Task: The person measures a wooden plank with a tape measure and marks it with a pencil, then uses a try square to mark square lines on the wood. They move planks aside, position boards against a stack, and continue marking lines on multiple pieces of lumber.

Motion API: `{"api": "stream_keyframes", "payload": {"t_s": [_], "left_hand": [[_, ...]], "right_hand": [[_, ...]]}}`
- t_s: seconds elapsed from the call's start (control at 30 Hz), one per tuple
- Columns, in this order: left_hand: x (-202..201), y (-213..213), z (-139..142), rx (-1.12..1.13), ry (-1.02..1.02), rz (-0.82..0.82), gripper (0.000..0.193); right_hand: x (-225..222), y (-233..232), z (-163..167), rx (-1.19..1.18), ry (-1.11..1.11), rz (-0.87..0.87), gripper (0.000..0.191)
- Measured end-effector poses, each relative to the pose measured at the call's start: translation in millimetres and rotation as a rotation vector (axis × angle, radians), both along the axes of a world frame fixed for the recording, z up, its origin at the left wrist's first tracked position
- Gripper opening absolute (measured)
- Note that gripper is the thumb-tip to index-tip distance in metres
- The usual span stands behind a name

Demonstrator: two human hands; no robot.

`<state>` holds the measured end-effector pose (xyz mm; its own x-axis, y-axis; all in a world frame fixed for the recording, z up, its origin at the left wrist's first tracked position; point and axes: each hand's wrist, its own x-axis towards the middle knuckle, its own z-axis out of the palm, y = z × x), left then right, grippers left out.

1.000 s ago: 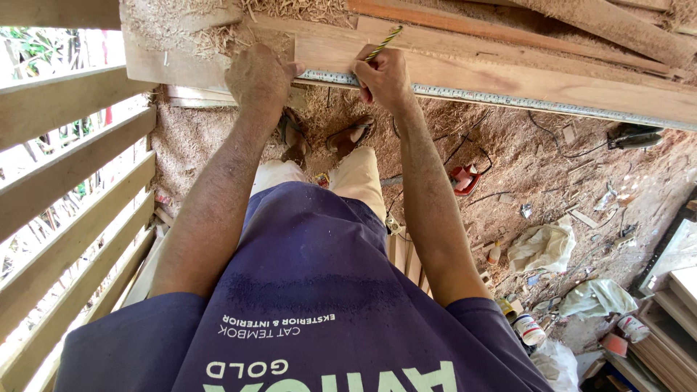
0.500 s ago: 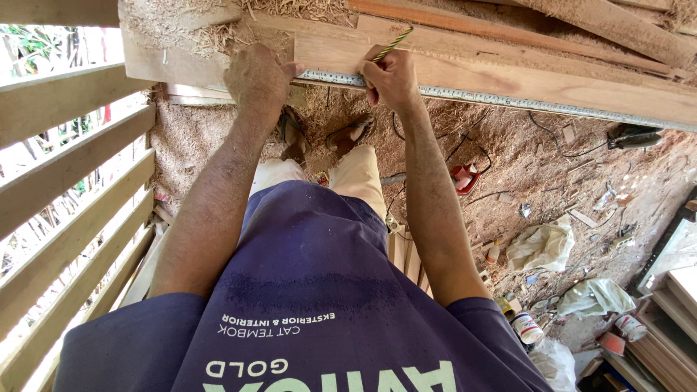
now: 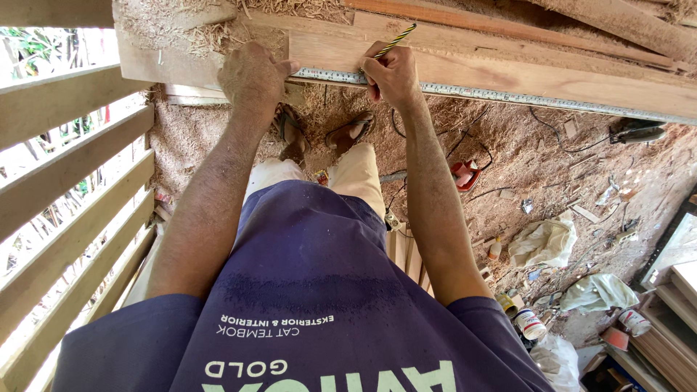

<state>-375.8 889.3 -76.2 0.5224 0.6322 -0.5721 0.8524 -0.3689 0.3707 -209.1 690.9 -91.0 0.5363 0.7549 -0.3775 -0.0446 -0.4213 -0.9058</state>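
A long pale wooden plank (image 3: pixel 508 72) lies across the top of the view with a metal ruler (image 3: pixel 523 98) laid along its near edge. My left hand (image 3: pixel 253 78) presses down on the left end of the plank and ruler. My right hand (image 3: pixel 392 72) grips a yellow and black striped pencil (image 3: pixel 396 42), its tip down on the plank just above the ruler. More planks (image 3: pixel 508 25) and sawdust (image 3: pixel 181 29) lie beyond.
A slatted wooden wall (image 3: pixel 65 189) runs down the left. Below, my sandalled feet (image 3: pixel 319 134) stand on a dirt floor strewn with cables, a red tool (image 3: pixel 463 176), rags (image 3: pixel 544 243), small tins (image 3: pixel 530 324) and stacked boards (image 3: pixel 675 319) at the right.
The right hand with the pencil has shifted slightly left along the ruler. The left hand stays pressed on the plank end.
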Motion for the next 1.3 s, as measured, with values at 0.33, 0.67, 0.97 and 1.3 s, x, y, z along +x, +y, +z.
{"api": "stream_keyframes", "payload": {"t_s": [0.33, 0.67, 0.97, 1.3], "left_hand": [[-2.6, -1.6, 0.7, -0.045, 0.028, -0.006, 0.044], [-3.4, -4.4, 4.1, -0.037, 0.04, -0.03, 0.046], [-5.2, -6.6, 1.7, 0.022, -0.046, -0.03, 0.049], [-5.5, -4.6, 1.5, 0.003, -0.066, -0.01, 0.045]], "right_hand": [[-2.4, 2.1, 1.0, -0.016, 0.014, -0.043, 0.018], [-3.1, -1.6, 0.1, 0.013, 0.015, -0.03, 0.02], [-3.8, -1.5, 1.0, -0.015, -0.011, -0.037, 0.021], [-3.6, 3.4, -2.7, 0.109, 0.077, -0.125, 0.019]]}}
